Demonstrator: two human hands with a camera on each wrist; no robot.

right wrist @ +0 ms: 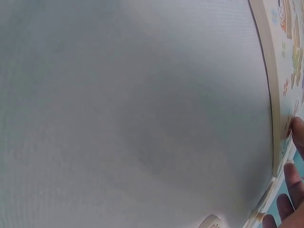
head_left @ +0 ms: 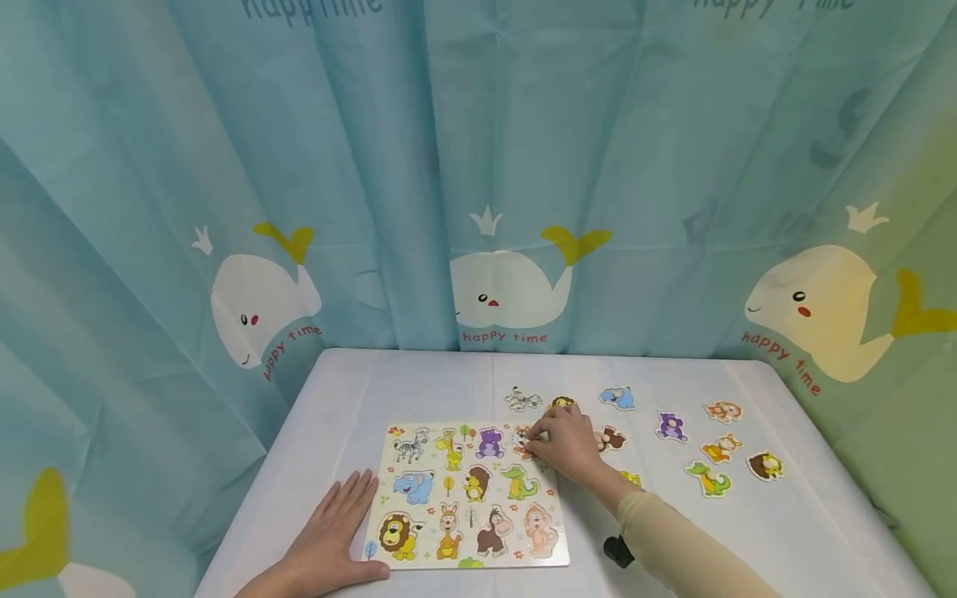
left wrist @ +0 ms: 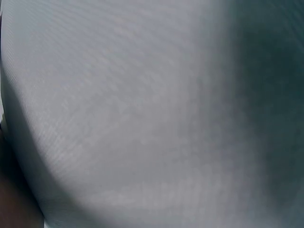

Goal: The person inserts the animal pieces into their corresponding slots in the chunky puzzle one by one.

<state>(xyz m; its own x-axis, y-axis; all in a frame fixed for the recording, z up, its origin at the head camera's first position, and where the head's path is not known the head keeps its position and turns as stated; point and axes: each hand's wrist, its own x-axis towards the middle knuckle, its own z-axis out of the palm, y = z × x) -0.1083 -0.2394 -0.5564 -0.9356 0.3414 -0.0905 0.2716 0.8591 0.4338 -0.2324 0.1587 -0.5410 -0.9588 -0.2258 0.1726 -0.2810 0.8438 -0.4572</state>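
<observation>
A wooden animal puzzle board (head_left: 426,565) lies on the white table, its recesses printed with a zebra, a giraffe, an elephant and other animals. At its upper right corner my right hand (head_left: 566,444) pinches a tiger puzzle piece (head_left: 519,442) over the tiger recess. In the right wrist view the fingertips (right wrist: 298,130) are right at the board's surface, and the piece is mostly hidden. My left hand (head_left: 332,536) rests flat at the board's left side, fingers spread, thumb on the lower left corner. The left wrist view shows mostly blurred pale cloth.
Loose pieces lie behind and right of the board: a zebra (head_left: 523,399), an elephant (head_left: 617,399), a purple hippo (head_left: 671,427), a crocodile (head_left: 708,480), a hedgehog (head_left: 766,466) and several others. A black object (head_left: 618,551) sits by the right sleeve. Whale-print curtains (head_left: 493,166) surround the table (head_left: 419,382).
</observation>
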